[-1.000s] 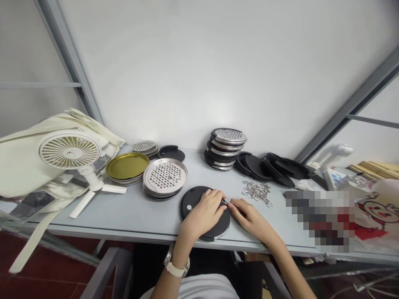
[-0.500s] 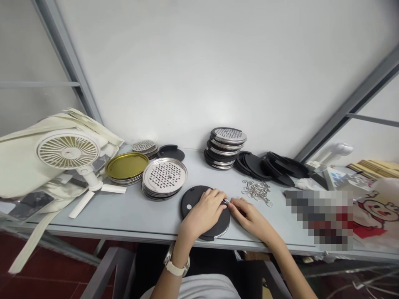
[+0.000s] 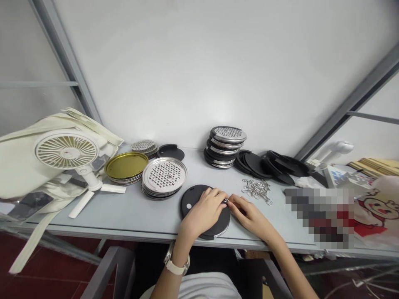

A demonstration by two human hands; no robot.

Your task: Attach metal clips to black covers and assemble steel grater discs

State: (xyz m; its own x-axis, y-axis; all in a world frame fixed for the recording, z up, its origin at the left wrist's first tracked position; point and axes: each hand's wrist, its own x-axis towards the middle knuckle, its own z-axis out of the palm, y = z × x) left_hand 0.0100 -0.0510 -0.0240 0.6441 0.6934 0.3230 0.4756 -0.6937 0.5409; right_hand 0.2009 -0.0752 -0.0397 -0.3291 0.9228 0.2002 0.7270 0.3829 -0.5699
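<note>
A round black plastic cover [image 3: 193,199] with a white dot lies near the table's front edge, a silvery metal rim showing under its lower right side. My left hand [image 3: 206,209] rests over it with bent fingers, holding it down at its right edge. At that same edge, my right hand [image 3: 246,211] pinches a small shiny metal wire piece [image 3: 226,201], mostly hidden by the fingertips. A loose pile of metal wire loops [image 3: 257,189] sits just beyond my right hand. Left of the cover is a stack of round perforated metal grater plates [image 3: 164,176].
Gold-coloured discs [image 3: 126,165] are stacked at the left, near a white fan [image 3: 67,151] and a cream bag [image 3: 25,166]. A tall stack of assembled graters [image 3: 226,147] stands by the wall, with black covers [image 3: 258,165] to its right. A printed bag [image 3: 378,207] lies far right.
Both hands stay at the cover's right edge. My right fingertips have moved slightly closer to the left hand, and less of the metal wire piece shows.
</note>
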